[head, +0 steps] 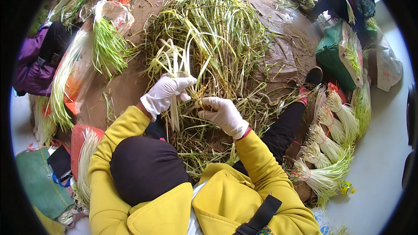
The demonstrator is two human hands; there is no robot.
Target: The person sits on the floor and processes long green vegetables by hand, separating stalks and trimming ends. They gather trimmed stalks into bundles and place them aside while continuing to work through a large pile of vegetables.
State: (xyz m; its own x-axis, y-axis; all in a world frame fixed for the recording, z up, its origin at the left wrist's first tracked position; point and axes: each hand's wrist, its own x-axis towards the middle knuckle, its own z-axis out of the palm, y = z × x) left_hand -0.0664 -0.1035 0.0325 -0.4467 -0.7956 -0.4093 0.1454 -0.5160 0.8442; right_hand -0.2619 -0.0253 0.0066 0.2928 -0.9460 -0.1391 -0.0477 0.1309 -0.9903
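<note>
My left hand (168,93), in a white glove, grips a small bunch of pale chive-like stalks (176,59). Their leafy ends fan out above the fist, and white ends hang below it. Close on its right is my right hand (224,116), also gloved in white. Its thumb and fingertips pinch at a few yellowish withered leaves (197,95); the exact grip is partly hidden. Just beyond both hands rises a large heap of uncleaned green and yellow stalks (225,36). Loose trimmings (209,150) cover the ground between my legs.
Tied bundles of white stalks (329,143) lie along the right side, near a green sack (331,52). Pale green bunches (109,42) rest on sacks at left. A person in purple (39,62) sits far left; another person (346,3) is at upper right.
</note>
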